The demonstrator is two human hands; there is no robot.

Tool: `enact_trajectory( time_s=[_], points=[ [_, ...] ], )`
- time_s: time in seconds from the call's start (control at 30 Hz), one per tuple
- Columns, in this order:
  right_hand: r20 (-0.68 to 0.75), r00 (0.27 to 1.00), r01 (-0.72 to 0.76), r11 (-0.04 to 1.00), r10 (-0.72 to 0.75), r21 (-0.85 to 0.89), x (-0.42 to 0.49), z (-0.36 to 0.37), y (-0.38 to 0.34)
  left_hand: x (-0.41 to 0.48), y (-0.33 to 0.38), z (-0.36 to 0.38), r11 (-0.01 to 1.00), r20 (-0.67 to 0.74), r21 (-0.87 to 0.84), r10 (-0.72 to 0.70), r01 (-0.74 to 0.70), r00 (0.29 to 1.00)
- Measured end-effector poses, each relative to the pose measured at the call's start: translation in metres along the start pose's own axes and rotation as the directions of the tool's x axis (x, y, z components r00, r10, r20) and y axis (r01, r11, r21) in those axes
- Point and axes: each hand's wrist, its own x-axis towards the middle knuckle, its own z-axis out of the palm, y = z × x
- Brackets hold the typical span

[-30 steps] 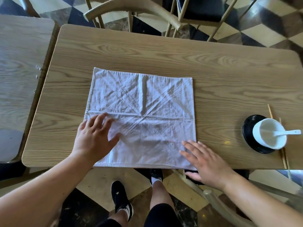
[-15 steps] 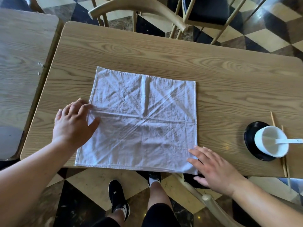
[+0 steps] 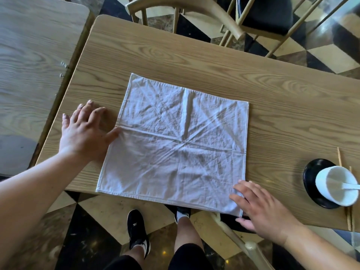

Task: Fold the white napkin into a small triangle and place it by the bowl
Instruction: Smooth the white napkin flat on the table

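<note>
The white napkin (image 3: 175, 145) lies spread flat as a square on the wooden table (image 3: 194, 61), creased in a star pattern, its near edge hanging slightly over the table's front. My left hand (image 3: 85, 131) rests flat beside the napkin's left edge, fingers spread, the thumb touching the cloth. My right hand (image 3: 261, 209) lies flat on the napkin's near right corner, fingers apart. The white bowl (image 3: 335, 186) with a white spoon in it sits on a black saucer (image 3: 311, 178) at the table's right end.
Wooden chopsticks (image 3: 340, 158) lie beside the saucer. A second table (image 3: 33, 55) stands close on the left. Wooden chairs (image 3: 194, 6) stand beyond the far edge, and another chair's back (image 3: 249, 248) is by my right leg.
My left hand has slid leftward across the napkin and off its left edge onto the table. My right hand has stayed at the near right corner.
</note>
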Motion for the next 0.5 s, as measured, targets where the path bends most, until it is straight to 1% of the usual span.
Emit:
enact_trajectory(
  time_s=[0.13,0.3,0.4,0.5],
  points=[
    [0.045,0.999,-0.006,1.0,0.006,-0.006,-0.002,0.009,-0.003,0.004,-0.007,0.006,1.0,-0.036,-0.026,-0.001,0.0,0.999],
    [-0.056,0.998,0.014,1.0,-0.014,0.0,-0.008,0.022,-0.007,0.003,-0.011,0.016,0.999,-0.07,-0.036,0.005,-0.008,0.998],
    [-0.077,0.996,0.033,0.999,-0.034,-0.012,-0.004,0.019,-0.001,0.003,-0.013,0.019,1.0,-0.085,-0.021,0.007,-0.009,0.996],
    [-0.066,0.996,0.064,0.997,-0.067,-0.04,-0.001,0.014,0.003,0.004,-0.013,0.022,1.0,-0.094,-0.016,0.004,-0.005,0.996]
  ],
)
